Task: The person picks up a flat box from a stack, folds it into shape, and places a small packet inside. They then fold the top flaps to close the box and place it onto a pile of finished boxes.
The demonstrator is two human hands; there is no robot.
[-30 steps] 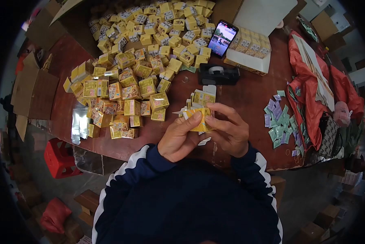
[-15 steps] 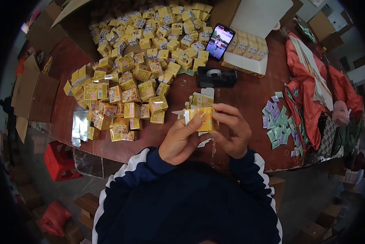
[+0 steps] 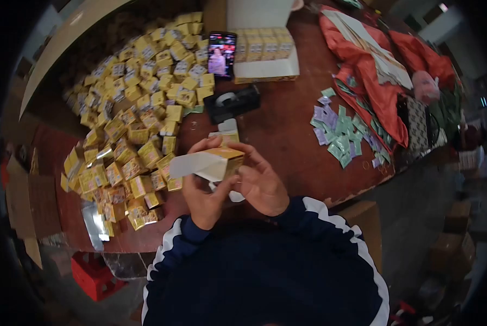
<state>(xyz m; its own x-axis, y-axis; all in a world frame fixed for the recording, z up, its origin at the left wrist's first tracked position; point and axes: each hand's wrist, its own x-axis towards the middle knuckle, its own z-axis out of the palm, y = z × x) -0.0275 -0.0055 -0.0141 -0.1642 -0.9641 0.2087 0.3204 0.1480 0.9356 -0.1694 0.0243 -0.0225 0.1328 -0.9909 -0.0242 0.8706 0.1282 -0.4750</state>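
Between my hands is a small yellow carton (image 3: pixel 231 164) with a long white flap standing out to the left. My left hand (image 3: pixel 202 204) grips it from the left and below, fingers closed about its edges. On the carton's right side, my right hand (image 3: pixel 265 187) has its fingers curled against the top and near corner. The inside of the carton cannot be seen from here. Just beyond it, partly hidden by my hands, lie flattened yellow and white cartons (image 3: pixel 228 130). A black tape dispenser (image 3: pixel 232 104) stands farther back.
A heap of small yellow boxes (image 3: pixel 140 144) spreads across the left of the red-brown table (image 3: pixel 287 119) from a large cardboard box. A phone (image 3: pixel 221 54) leans against an open white carton (image 3: pixel 273 70). Green and purple sachets (image 3: pixel 338 130) lie right, near red plastic bags (image 3: pixel 363 70).
The view has turned, with the table's contents shifting left. The carton has been turned so its white flap now points left, and my fingers have moved around it.
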